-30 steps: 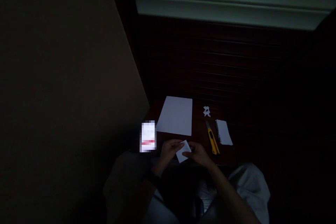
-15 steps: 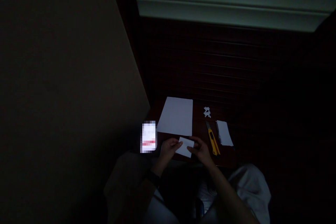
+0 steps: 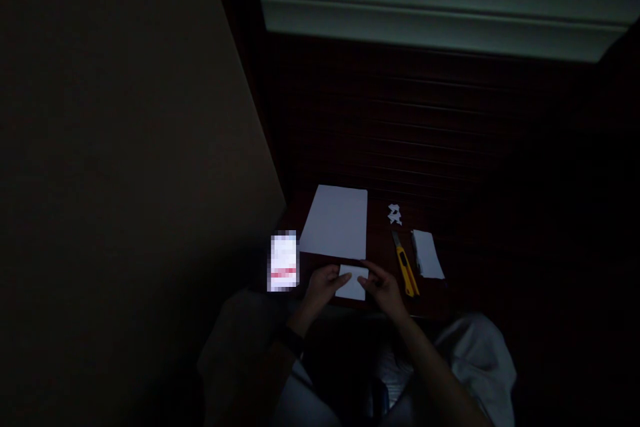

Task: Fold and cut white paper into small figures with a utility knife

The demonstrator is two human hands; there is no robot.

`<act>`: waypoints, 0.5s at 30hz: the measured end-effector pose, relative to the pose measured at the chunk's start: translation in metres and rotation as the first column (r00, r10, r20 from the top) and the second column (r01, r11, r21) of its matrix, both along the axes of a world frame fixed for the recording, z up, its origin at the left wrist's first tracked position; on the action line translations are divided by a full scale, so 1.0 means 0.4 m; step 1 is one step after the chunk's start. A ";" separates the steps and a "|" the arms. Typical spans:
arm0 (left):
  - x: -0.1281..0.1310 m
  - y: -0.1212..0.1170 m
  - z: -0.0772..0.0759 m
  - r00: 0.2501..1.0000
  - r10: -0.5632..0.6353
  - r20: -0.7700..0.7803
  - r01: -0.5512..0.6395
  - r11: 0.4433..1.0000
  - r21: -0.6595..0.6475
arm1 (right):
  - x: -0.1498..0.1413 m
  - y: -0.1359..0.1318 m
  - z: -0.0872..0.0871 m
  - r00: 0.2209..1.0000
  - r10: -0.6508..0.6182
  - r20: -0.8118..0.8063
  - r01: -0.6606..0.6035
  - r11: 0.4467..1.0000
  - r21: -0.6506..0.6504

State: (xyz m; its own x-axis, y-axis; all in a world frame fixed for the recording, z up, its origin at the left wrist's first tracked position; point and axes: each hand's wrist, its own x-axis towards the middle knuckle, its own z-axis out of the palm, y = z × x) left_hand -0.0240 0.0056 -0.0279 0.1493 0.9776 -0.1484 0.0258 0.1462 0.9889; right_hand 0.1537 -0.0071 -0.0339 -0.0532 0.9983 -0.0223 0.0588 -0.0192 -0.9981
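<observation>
A small white piece of paper (image 3: 352,289), roughly square, is held between both hands at the table's near edge. My left hand (image 3: 324,281) grips its left side, thumb on top and fingers underneath. On the right side, my right hand (image 3: 384,285) pinches it with the thumb on its face; the index finger reaches along the upper corner. Just beyond the hands lies a larger white sheet (image 3: 336,221). To the right of my right hand rests a yellow utility knife (image 3: 406,272), its blade end pointing away from me.
A stack of white paper (image 3: 427,255) lies right of the knife, with small paper scraps (image 3: 395,214) behind it. At the left glows a phone-like screen (image 3: 283,261), blurred out. A wall (image 3: 150,147) rises on the left; dark slats stand behind the table (image 3: 345,267).
The small paper has turned slightly, so its edges now lie squarer to me. Both thumbs have shifted on its face. The other objects have stayed put.
</observation>
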 end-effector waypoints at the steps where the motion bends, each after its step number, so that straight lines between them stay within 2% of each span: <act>1: 0.001 -0.001 0.000 0.999 -0.027 0.028 0.027 1.000 -0.001 | 0.000 -0.001 0.000 1.000 0.008 -0.008 -0.008 1.000 -0.014; 6: 0.005 -0.003 -0.012 0.996 -0.040 0.085 0.039 0.999 0.008 | -0.002 -0.002 -0.009 0.999 0.021 -0.027 -0.021 0.999 -0.024; 15: 0.000 -0.001 -0.034 0.999 -0.017 0.049 0.016 1.000 0.024 | -0.003 -0.008 -0.006 1.000 0.011 -0.017 -0.011 1.000 -0.020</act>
State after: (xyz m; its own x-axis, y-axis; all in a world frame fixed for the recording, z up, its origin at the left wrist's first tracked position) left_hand -0.0238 0.0053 -0.0415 0.1721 0.9781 -0.1171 -0.0212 0.1225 0.9922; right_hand 0.1526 -0.0102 -0.0364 -0.0649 0.9970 -0.0416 0.0426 -0.0389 -0.9983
